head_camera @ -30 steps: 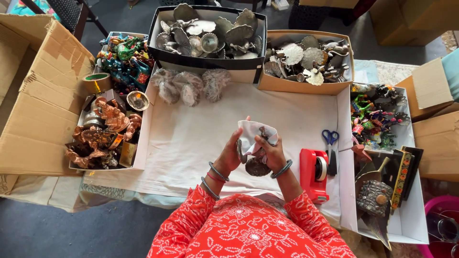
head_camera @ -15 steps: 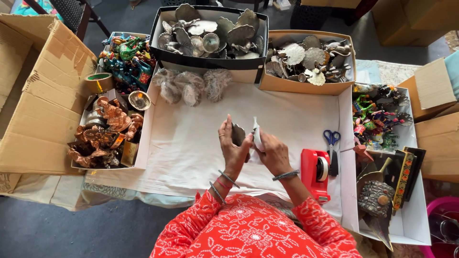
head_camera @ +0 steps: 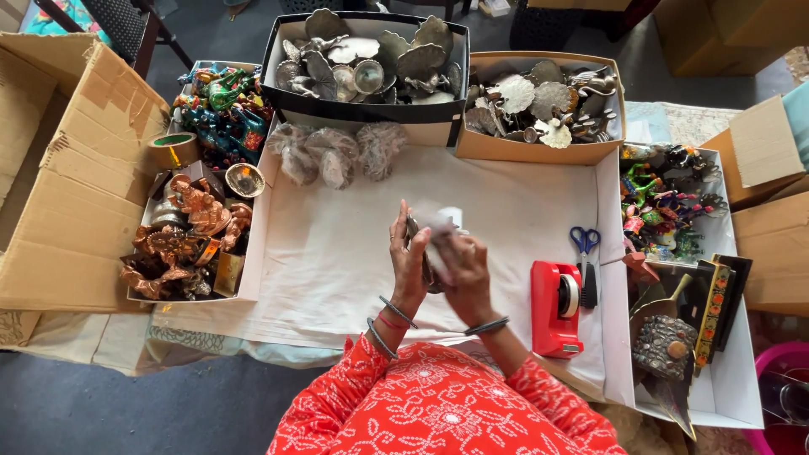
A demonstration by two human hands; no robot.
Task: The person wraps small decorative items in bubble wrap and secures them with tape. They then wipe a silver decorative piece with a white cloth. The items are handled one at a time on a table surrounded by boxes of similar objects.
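Metal ornament [head_camera: 428, 271], partly under white wrapping paper [head_camera: 442, 226], is sitting between your hands above the bench [head_camera: 337, 253]. Your left hand [head_camera: 408, 253] and right hand [head_camera: 462, 268] are both gripping it, fingers closed, near the red tape dispenser [head_camera: 554, 307].

We note a dark grey floor [head_camera: 126, 396], a white-cloth-covered counter [head_camera: 337, 253], and a black mesh-seat chair [head_camera: 126, 21] under even daylight.

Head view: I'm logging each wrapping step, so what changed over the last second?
The white wrapping sheet, earlier spread open above a dark metal piece, is now folded between both hands. The left hand turned upright, palm against it; the right hand closed over it. Red tape dispenser and scissors stayed put.
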